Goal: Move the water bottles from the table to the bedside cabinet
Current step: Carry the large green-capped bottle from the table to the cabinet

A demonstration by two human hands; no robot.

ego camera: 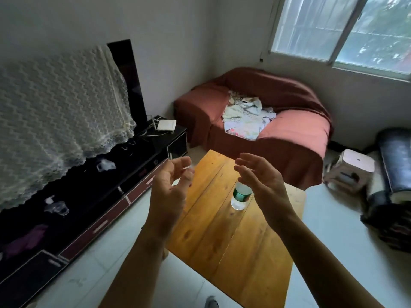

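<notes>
A water bottle (239,196) with a green label stands upright on the wooden bench (233,241), toward its far half and a little right of the middle. Its top is hidden behind the right hand (262,181), so the cap cannot be seen.

The right hand hangs above and in front of the bottle, palm turned inward, its fingers (246,162) spread and slightly curled, holding nothing. Whether it touches the bottle cannot be told from this angle. The left hand (171,187) is raised over the bench's left edge, apart from the bottle, palm facing the right hand. Its fingers (182,163) are loosely curled and parted, also holding nothing. Both bare forearms reach in from the bottom of the view.

Left of the bench runs a long dark cabinet (93,214) with reddish drawer fronts; a lace cloth (57,121) drapes over something standing on it, and a small white box (166,125) lies at its far end. Beyond the bench sits a sofa under a reddish cover (289,130), with a heap of pale clothes (246,116) on the seat. A small stool (351,170) stands to the right, below a window (347,30).
</notes>
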